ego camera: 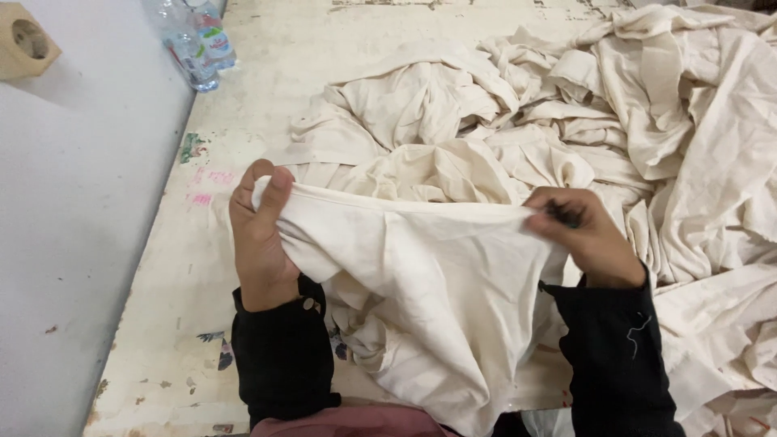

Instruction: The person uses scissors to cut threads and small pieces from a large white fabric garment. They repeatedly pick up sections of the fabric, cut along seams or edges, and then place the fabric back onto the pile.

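Closest to me, my black sleeves come up from the bottom edge, and between them hangs the cream-coloured piece of soft cotton cloth [429,299] that I hold stretched by its top hem. My left hand [261,235] is closed in a fist around the left end of that hem, thumb pressed over the fold. My right hand [579,231] pinches the right end between thumb and fingers, and something small and dark shows at its fingertips, though I cannot tell what it is. My two hands are well apart, with the hem drawn taut between them and the rest of the cloth sagging down toward my lap. Under it lies the worn, off-white painted table [186,275], chipped and stained with pink and green marks. Beyond my hands spreads a big rumpled heap of the same cream fabric [566,121], covering the right side. At the far left corner lie two clear plastic water bottles [194,40], beside the grey wall [73,202].
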